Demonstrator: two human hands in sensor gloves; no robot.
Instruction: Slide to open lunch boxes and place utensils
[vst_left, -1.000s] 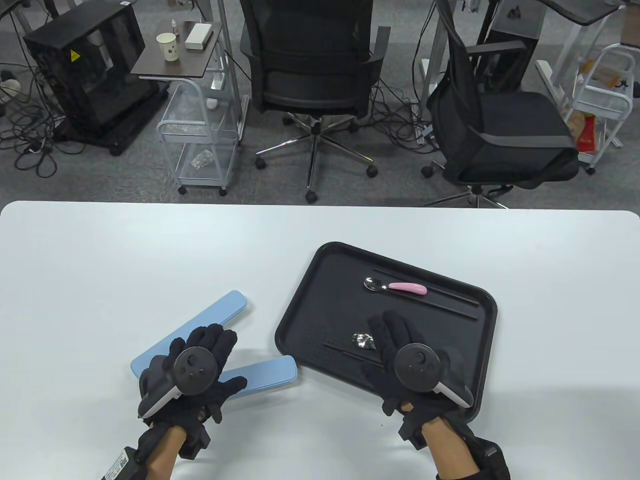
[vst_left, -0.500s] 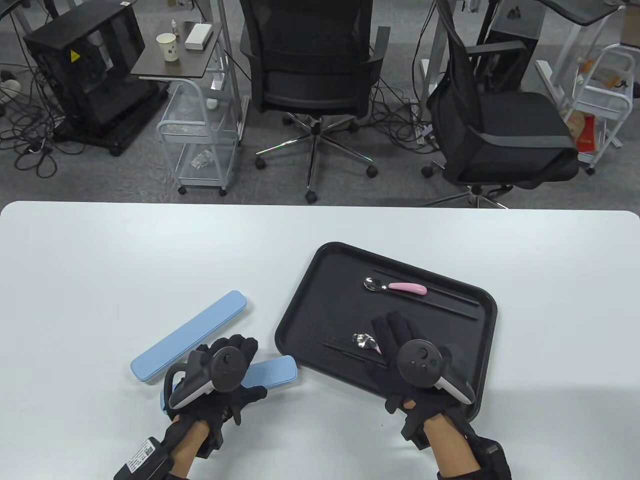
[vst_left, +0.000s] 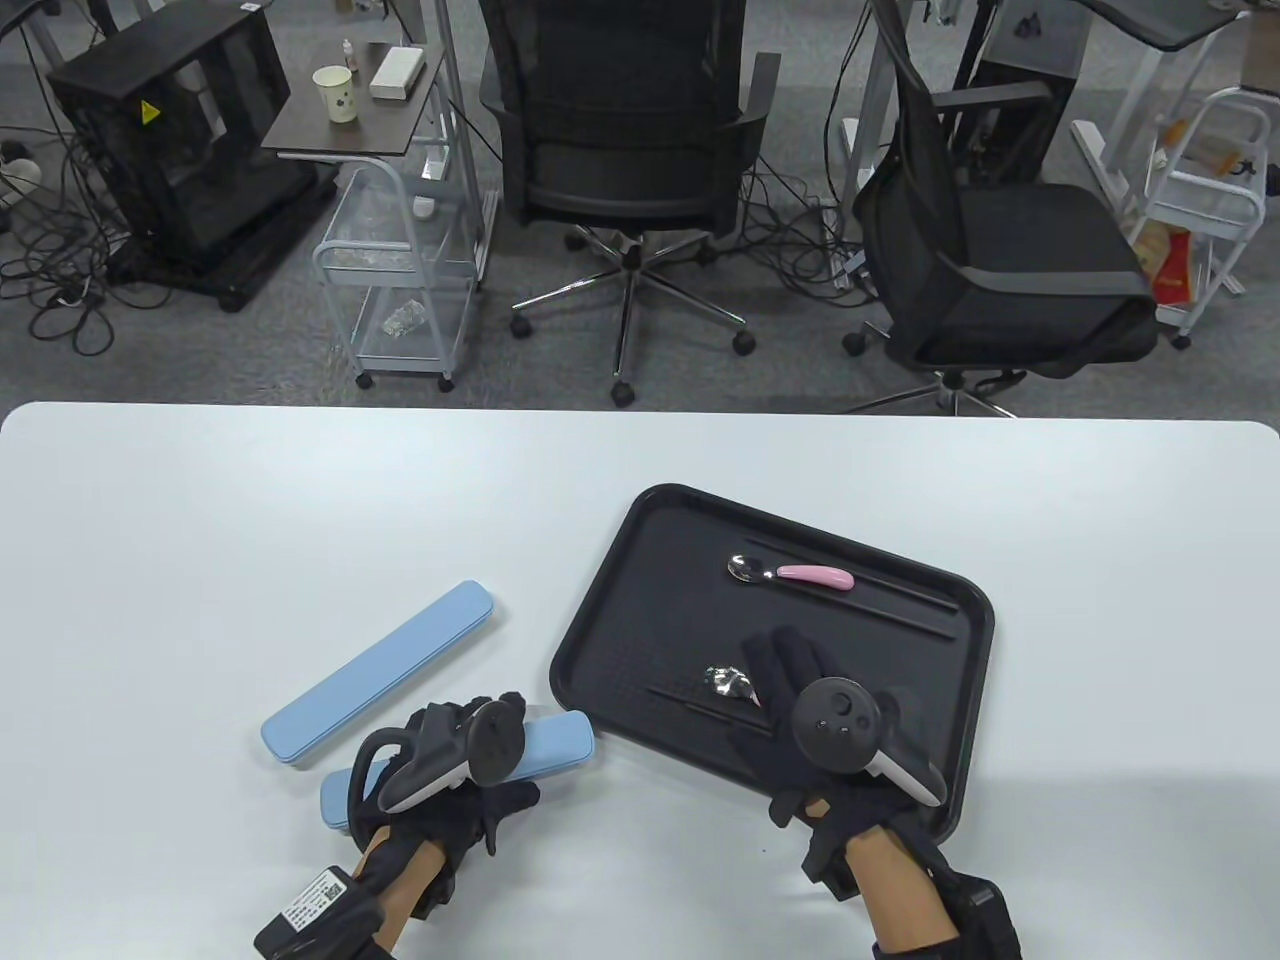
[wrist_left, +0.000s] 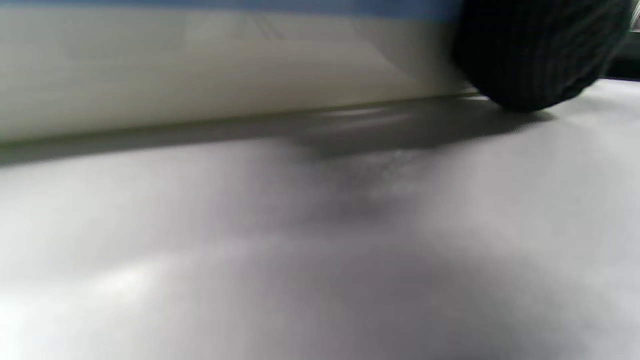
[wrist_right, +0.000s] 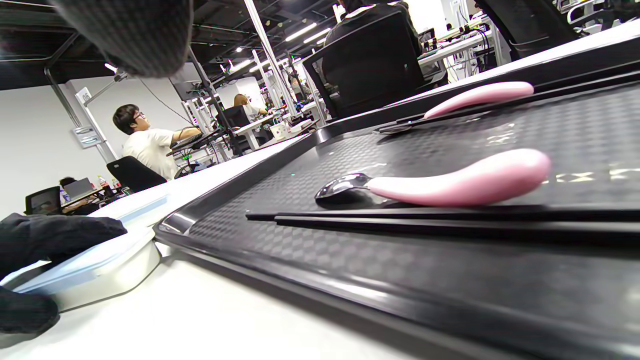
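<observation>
Two light-blue slide-lid boxes lie at the table's front left: a far box (vst_left: 380, 672) and a near box (vst_left: 548, 745). My left hand (vst_left: 460, 765) is turned on its side and grips the near box around its middle. In the left wrist view a fingertip (wrist_left: 535, 55) sits at the near box's pale side wall (wrist_left: 200, 65). My right hand (vst_left: 795, 700) is open and flat over the black tray (vst_left: 680, 620), above a pink-handled spoon (wrist_right: 450, 182) and black chopsticks (wrist_right: 425, 220) that lie loose. A second pink spoon (vst_left: 790, 573) and chopsticks (vst_left: 900, 600) lie further back.
The tray sits right of centre, tilted, its near-left corner close to the near box's right end. The white table's far edge faces office chairs (vst_left: 625, 130) and a small cart (vst_left: 400, 270).
My left hand has moved from the far box down to the near box, rolled onto its side and closed around it. My right hand has barely moved.
</observation>
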